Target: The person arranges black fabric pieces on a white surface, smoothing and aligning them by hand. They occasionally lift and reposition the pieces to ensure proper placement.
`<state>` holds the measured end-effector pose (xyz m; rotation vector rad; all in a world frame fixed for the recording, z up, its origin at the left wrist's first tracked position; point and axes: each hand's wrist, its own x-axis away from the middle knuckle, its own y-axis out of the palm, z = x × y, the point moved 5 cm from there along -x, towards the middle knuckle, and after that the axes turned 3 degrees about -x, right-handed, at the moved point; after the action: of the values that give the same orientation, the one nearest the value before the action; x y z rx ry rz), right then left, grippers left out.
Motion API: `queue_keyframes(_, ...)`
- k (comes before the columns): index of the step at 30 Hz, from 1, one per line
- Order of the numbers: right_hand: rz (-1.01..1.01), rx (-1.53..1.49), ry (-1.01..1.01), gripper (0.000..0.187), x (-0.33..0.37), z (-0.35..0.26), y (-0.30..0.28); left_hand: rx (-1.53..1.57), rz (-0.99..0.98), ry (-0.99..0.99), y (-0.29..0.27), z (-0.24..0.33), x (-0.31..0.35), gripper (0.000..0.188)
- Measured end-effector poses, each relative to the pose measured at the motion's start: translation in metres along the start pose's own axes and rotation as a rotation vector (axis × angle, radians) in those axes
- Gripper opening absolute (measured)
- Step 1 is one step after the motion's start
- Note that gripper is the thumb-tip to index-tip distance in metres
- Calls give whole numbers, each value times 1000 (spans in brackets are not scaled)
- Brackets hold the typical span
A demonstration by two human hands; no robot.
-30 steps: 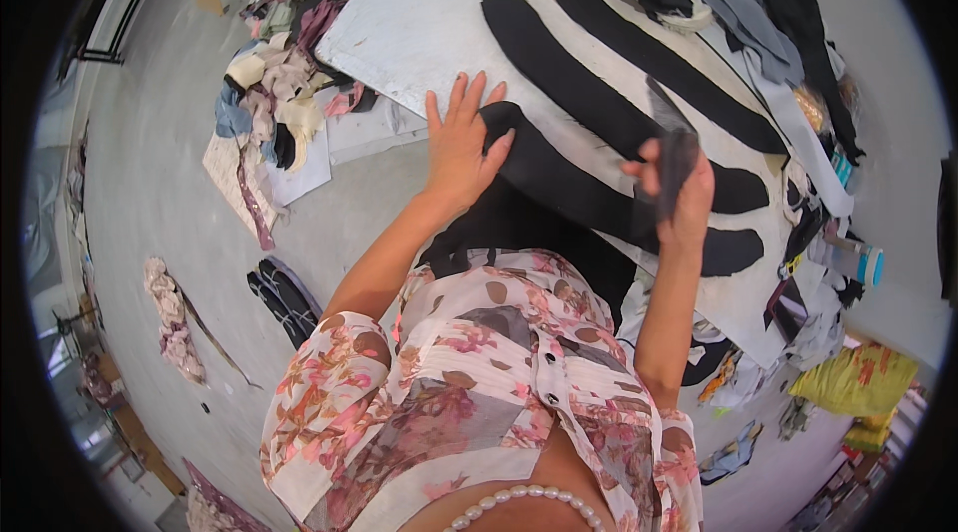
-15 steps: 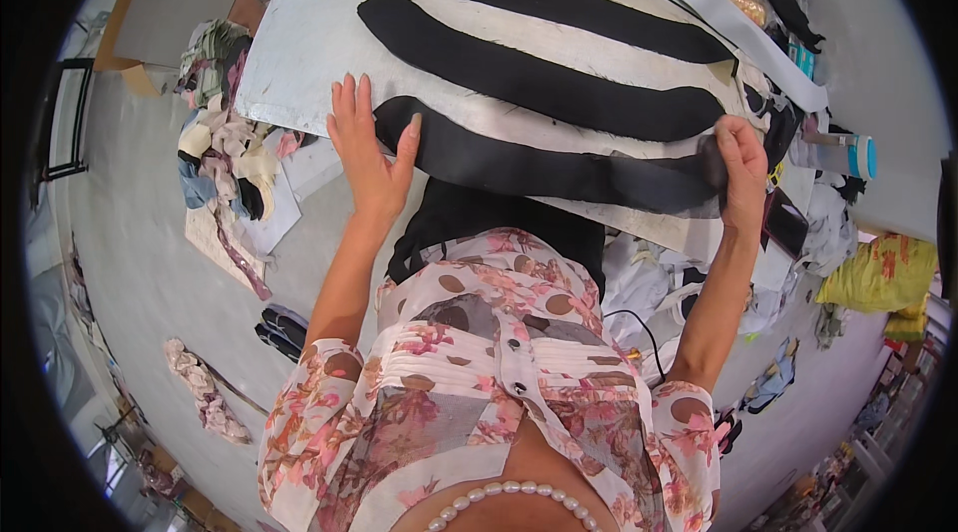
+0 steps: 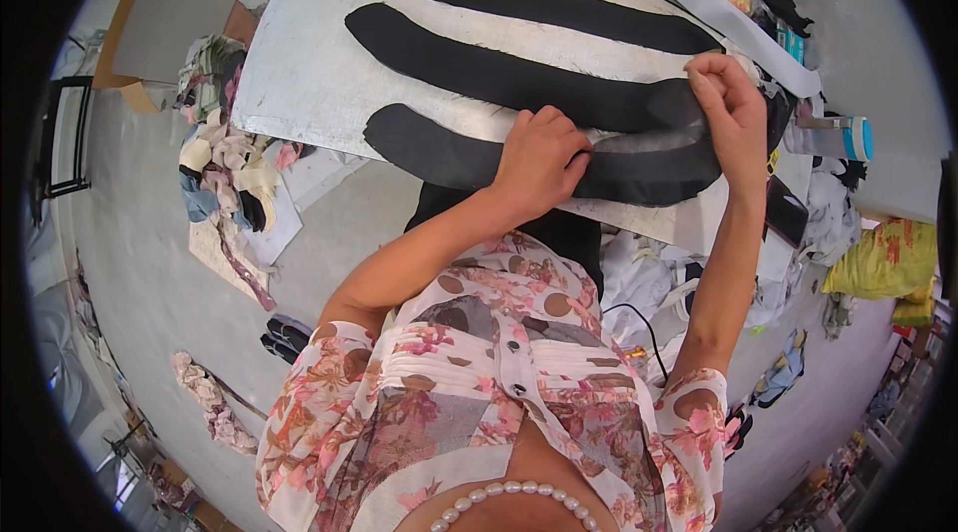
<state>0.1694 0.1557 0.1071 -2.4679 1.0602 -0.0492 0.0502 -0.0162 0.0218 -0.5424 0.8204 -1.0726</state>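
Note:
Three curved black fabric strips lie in rows on the white table: a far one, a middle one and a near one. A thin, see-through dark strip is lifted between my hands, partly over the near and middle ones. My right hand pinches its right end above the middle strip's right tip. My left hand is closed with fingers curled over the near strip, at the sheer strip's left part. Its grip is partly hidden.
Cloth scraps are heaped off the table's left edge, near an open cardboard box. A dark phone and a blue-lidded container are at the right. Beyond them is a yellow bag. More fabric lies along the far edge.
My left hand has left the near strip's left end, moved right to its middle and closed. My right hand has moved up and away from me, lifting the sheer strip off the near one.

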Motion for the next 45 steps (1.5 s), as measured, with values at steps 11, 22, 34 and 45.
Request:
queue_keyframes(11, -150, 527, -312, 52, 65, -11, 83, 101, 137, -43, -1, -9, 2, 11)
queue_keyframes(22, -104, 647, -318, 25, 66, 8, 84, 105, 125, -9, -7, -1, 6, 16)
queue_keyframes(34, 54, 431, -105, 12, 64, 22, 65, 72, 105, -6, -3, -5, 12, 15)
queue_keyframes(45, 184, -315, 212, 12, 62, 60, 24, 74, 122, -5, -7, -2, 13, 15)
